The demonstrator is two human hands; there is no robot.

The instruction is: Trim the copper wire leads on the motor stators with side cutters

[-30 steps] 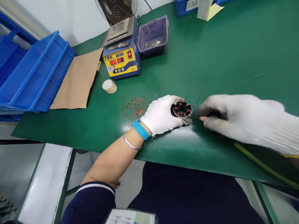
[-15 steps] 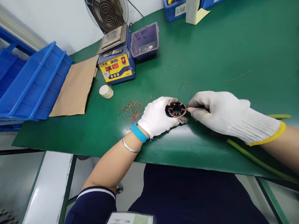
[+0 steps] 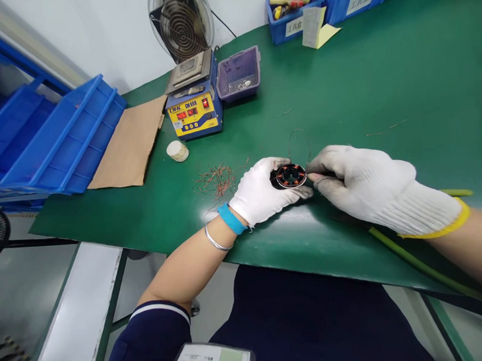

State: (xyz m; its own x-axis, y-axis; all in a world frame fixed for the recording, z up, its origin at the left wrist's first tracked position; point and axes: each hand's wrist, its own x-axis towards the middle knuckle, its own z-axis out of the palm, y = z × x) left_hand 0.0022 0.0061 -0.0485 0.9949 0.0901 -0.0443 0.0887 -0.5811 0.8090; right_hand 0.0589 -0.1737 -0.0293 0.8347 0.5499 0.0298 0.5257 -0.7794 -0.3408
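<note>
Closer to the wound ring (image 3: 281, 176) than a second ago, the right hand (image 3: 361, 186) has thumb and forefinger together at its right rim, what they pinch too small to tell. Left-hand (image 3: 264, 189) fingers clamp the ring over the green table (image 3: 362, 84), right of scattered copper wires (image 3: 218, 181)

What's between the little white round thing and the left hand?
A loose pile of thin copper-coloured wires lies between the white round thing and the left hand, in the head view.
</note>
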